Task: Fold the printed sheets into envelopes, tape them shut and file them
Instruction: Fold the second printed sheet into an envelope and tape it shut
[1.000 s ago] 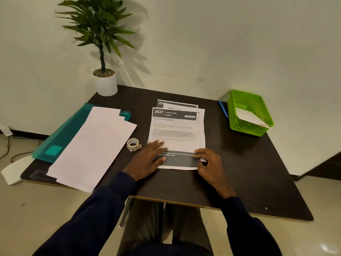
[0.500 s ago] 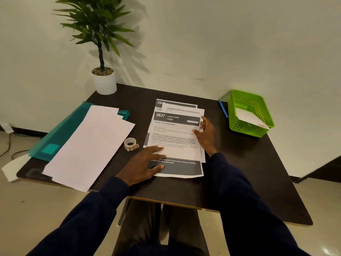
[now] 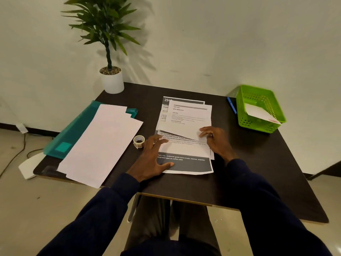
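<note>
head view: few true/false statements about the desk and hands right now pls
1. The tape lies left of the sheets. True.
2. The basket is empty. False: a white paper lies in it.
3. The right hand pinches a folded-over edge of the top sheet. True.
4. The left hand holds the tape. False: it lies flat on the top sheet, fingers spread, beside the tape.
5. The pot stands at the near right corner. False: it is at the far left corner of the table.
6. A blue pen lies between the sheets and the basket. True.
</note>
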